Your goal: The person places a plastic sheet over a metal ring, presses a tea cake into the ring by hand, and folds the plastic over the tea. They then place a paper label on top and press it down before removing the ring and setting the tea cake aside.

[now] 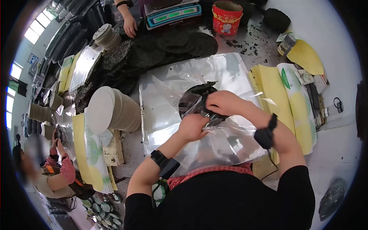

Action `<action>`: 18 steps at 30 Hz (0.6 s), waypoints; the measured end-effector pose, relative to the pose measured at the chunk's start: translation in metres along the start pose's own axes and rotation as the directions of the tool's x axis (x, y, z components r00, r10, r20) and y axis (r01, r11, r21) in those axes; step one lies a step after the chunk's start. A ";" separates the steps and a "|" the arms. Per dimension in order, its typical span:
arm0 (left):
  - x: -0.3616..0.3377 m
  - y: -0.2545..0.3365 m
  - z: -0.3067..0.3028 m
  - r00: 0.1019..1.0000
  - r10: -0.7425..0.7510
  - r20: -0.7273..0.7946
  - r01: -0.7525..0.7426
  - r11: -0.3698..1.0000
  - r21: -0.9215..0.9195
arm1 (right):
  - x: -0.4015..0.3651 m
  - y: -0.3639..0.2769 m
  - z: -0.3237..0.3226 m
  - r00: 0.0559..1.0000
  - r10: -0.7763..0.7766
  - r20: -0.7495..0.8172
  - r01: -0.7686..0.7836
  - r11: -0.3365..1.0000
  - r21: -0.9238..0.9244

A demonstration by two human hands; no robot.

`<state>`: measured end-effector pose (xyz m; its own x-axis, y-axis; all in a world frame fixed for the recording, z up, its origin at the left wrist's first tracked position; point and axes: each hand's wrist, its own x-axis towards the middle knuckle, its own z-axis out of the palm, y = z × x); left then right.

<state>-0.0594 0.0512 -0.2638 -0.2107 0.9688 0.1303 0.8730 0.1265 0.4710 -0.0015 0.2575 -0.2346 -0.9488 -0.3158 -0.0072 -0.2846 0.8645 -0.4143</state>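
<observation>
A dark round cake that looks like dried seaweed (188, 100) lies on a stack of clear plastic film sheets (161, 115) in front of me. Loose film is partly gathered over it, and a ragged bit of the dark material sticks out at its far edge. My left hand (193, 127) is closed on the film at the cake's near side. On the cake's right side, my right hand (224, 102) has its fingers curled down and pinches film there. The fingertips of both hands are partly hidden.
A stack of round pale discs (115, 109) stands left of the film. Dark flat cakes (165, 48) pile up behind, near a digital scale (174, 15) and a red bucket (227, 17). Yellow and printed sheets (276, 92) lie right. Another person (57, 176) works at left; another's hand (130, 26) reaches in behind.
</observation>
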 end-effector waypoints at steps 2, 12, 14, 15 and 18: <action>0.004 -0.007 0.005 0.996 -0.020 0.083 0.029 0.994 -0.101 | -0.015 0.006 0.013 0.995 -0.080 -0.052 0.079 0.997 -0.025; 0.017 -0.001 -0.005 0.886 -0.408 0.222 0.455 0.857 -0.242 | -0.020 0.006 0.023 0.927 0.361 -0.104 -0.186 0.680 0.709; 0.019 -0.007 -0.001 0.893 -0.397 0.212 0.446 0.844 -0.300 | -0.048 0.004 0.014 0.834 0.492 -0.251 -0.031 0.495 0.869; 0.018 -0.009 0.000 0.894 -0.400 0.199 0.446 0.835 -0.323 | -0.073 -0.010 0.010 0.848 0.433 -0.307 -0.136 0.736 0.663; 0.013 -0.046 0.037 0.996 -0.029 0.085 0.047 0.973 -0.224 | -0.137 -0.014 -0.010 0.907 0.293 -0.304 -0.338 0.935 -0.107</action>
<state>-0.0861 0.0660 -0.3155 -0.1976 0.9794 0.0424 0.7412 0.1210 0.6603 0.1309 0.2923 -0.2191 -0.9852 0.0855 0.1486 0.0396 0.9568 -0.2879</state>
